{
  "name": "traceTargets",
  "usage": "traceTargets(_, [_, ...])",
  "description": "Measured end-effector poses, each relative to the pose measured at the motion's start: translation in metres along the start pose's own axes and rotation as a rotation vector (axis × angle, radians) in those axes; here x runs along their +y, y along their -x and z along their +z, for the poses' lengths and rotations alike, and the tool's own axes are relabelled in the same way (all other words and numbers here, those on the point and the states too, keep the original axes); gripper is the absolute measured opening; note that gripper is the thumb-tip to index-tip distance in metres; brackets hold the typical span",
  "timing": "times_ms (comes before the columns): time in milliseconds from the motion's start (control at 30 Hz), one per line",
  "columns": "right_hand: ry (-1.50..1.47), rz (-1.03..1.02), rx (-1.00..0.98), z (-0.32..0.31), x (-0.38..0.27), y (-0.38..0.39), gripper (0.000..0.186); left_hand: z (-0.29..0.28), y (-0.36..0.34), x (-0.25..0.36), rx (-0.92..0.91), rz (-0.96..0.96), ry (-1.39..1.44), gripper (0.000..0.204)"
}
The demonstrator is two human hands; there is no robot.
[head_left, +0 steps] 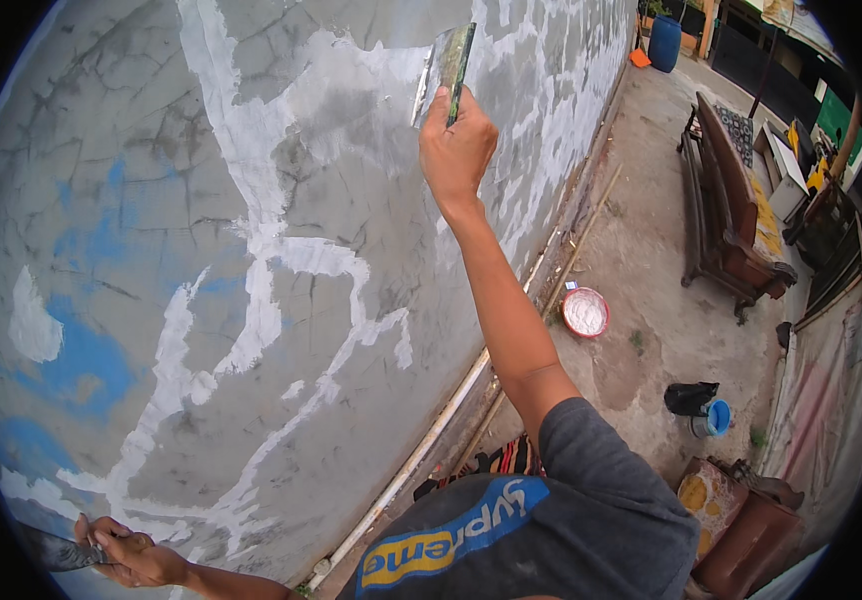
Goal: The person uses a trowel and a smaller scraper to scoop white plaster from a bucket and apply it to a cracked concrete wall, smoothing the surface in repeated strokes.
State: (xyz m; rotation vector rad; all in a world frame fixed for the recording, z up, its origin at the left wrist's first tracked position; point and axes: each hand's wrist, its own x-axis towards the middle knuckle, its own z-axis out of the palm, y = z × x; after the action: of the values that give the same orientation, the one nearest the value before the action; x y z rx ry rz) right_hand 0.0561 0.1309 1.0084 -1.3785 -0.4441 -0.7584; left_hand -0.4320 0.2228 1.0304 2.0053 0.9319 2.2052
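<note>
Scraper [448, 62], flat and wide-bladed, at the upper part of a cracked grey wall [141, 110], beside a broad smear of white filler [251, 165]. The right hand [459, 150] is clamped on its handle, arm outstretched. The left hand [136, 556], well apart from the right at lower left, has its fingers curled at a dark object [56, 549], its kind unclear at the rim of view. Branching white streaks and blue paint patches mark the wall. On the ground to the right: a tub [607, 316] of white paste, a blue bucket [719, 410] and a wooden bench [726, 170].
</note>
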Motion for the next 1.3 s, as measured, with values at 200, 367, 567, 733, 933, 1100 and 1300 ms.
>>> traceTargets(200, [-0.071, -0.05, -0.015, -0.01, -0.011, 0.002, 0.024, 0.017, 0.004, 0.017, 0.077, -0.038, 0.121, 0.029])
traceTargets(367, [0.137, 0.001, 0.072, -0.012, 0.059, -0.018, 0.022, 0.01, 0.009, 0.014, 0.023, -0.052, 0.106, 0.029])
traceTargets(567, [0.174, -0.476, 0.036, 0.026, 0.024, 0.022, 0.036, -0.01, 0.006, -0.002, -0.009, 0.036, 0.019, 0.03])
traceTargets(733, [-0.013, -0.364, -0.14, -0.017, 0.009, 0.039, 0.03, 0.005, 0.007, 0.01, 0.04, -0.025, 0.073, 0.03])
traceTargets(933, [-0.161, -0.013, -0.062, -0.037, 0.09, -0.038, 0.029, 0.014, 0.012, 0.013, -0.011, -0.012, 0.103, 0.03])
traceTargets(1100, [-0.025, 0.083, -0.288, -0.026, 0.081, -0.034, 0.029, -0.003, 0.015, 0.009, -0.008, -0.009, 0.018, 0.03])
traceTargets(1300, [-0.102, -0.492, -0.248, -0.023, 0.046, 0.035, 0.028, 0.009, 0.01, 0.014, 0.021, -0.028, 0.064, 0.03])
